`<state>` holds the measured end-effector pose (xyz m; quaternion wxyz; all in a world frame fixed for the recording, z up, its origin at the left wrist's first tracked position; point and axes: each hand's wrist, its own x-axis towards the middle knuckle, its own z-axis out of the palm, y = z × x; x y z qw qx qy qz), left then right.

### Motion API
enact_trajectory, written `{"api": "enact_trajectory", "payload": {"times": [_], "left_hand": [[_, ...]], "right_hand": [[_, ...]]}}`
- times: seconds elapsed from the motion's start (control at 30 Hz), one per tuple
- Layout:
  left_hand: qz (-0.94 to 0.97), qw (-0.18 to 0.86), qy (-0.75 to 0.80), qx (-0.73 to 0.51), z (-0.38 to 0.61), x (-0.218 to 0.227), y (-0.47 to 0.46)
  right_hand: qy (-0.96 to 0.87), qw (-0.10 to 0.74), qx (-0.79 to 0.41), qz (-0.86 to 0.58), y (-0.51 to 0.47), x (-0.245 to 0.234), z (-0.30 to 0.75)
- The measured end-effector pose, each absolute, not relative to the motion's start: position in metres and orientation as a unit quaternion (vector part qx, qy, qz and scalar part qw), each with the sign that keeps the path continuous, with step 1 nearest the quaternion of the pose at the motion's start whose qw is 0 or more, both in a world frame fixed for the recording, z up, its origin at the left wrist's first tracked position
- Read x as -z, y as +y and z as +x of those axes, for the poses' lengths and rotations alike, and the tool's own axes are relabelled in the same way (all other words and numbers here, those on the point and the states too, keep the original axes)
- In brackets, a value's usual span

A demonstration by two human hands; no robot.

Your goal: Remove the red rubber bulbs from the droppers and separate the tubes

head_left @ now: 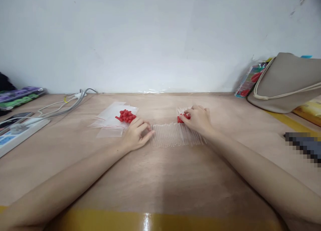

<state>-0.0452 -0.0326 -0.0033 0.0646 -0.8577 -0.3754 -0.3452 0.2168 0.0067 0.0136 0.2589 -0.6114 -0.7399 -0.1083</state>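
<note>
Thin clear tubes (167,134) lie side by side in a row on the table. My left hand (138,133) rests by the row's left end, fingers loosely curved and thumb a little apart; I see nothing held in it. At the far right of the row, my right hand (198,119) has thumb and fingers closed at a small red rubber bulb (185,116); its fingers partly hide the bulbs there. More clear tubes (181,109) show behind that hand. A pile of red rubber bulbs (126,116) sits beyond my left hand on clear zip bags (107,114).
To the left are a white power strip (30,132), grey and white cables (72,105), a phone (16,119) and purple and green packs (21,96). A grey bag (288,80) and a colourful package (250,79) stand at the right. Yellow tape (112,219) runs along the front edge.
</note>
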Motion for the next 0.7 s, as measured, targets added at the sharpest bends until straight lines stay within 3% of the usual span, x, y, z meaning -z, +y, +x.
{"api": "enact_trajectory", "payload": {"times": [0.2, 0.7], "left_hand": [[-0.881, -0.033, -0.374, 0.288, -0.048, -0.001, -0.065], [-0.887, -0.078, -0.362, 0.278, -0.048, -0.002, -0.06]], "right_hand": [[-0.743, 0.207, 0.1, -0.629, 0.019, -0.016, 0.206], [-0.724, 0.188, 0.127, -0.652, 0.019, -0.017, 0.196]]}}
